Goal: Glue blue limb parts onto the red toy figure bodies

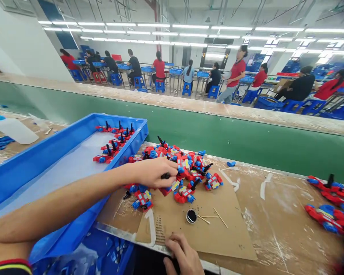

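Observation:
My left hand (156, 172) reaches over a pile of red-and-blue toy robot torsos (186, 164). Its fingers are closed on one toy robot torso (184, 168) at the pile's near side, and a black piece (165, 175) shows by the palm. At the near table edge rests my right hand (185, 256), fingers bent, thumb apart, nothing visible in it. Between the hands, on a cardboard sheet (218, 233), stand a small cup of black liquid (191, 216) and several thin sticks (220, 217).
A blue tray (71, 133) on the left holds several torsos with black upright pieces along its far side. More red-and-blue parts (332, 214) lie at the right edge. A green conveyor belt (218, 137) runs behind. At far left lies a white bottle (15, 130). People sit at benches beyond.

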Tool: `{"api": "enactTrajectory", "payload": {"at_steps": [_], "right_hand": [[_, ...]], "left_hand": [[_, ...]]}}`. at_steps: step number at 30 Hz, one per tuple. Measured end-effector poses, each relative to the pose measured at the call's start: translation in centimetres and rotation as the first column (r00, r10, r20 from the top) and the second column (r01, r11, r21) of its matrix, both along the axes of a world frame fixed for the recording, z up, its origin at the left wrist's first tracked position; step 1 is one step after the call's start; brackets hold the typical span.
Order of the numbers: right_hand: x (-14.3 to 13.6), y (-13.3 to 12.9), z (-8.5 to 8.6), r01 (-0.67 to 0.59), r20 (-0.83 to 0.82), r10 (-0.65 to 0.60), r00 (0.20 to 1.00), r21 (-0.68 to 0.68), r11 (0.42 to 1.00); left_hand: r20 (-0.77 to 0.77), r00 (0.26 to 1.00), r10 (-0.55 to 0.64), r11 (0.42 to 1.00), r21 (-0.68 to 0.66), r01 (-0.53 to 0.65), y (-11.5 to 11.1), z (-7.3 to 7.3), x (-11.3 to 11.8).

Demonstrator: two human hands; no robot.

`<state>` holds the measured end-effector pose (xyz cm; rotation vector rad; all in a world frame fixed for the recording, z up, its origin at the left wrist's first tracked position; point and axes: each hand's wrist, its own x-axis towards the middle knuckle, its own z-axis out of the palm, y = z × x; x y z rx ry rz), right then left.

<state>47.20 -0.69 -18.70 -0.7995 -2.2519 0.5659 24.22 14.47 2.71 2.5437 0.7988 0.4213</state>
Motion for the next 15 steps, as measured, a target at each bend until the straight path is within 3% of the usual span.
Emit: {"api": "enactTrajectory", "payload": {"at_steps": [3, 8, 13, 15], "right_hand": [[0.5, 0.1, 0.2, 0.006, -0.022, -0.006, 1.000, -0.001, 1.000], [0.9, -0.1, 0.6, -0.049, -0.021, 0.050, 0.999, 0.045, 0.998], [0.4, -0.2, -1.9, -0.093, -0.051, 0.095, 0.994, 0.042, 0.995], [0.3, -0.2, -2.7, -0.126, -0.039, 0.125, 0.991, -0.035, 0.991]], "left_hand": [[-0.007, 1.000, 0.007, 1.000, -0.015, -0.007, -0.6, -2.5, 1.2], [0.102, 0.962, 0.253, 0.967, -0.053, -0.248, -0.5, -5.7, 2.1], [0.157, 0.896, 0.415, 0.910, -0.050, -0.412, -1.0, -7.2, 0.2], [0.197, 0.873, 0.446, 0.893, -0.034, -0.448, -1.9, -7.5, -0.5]]}}
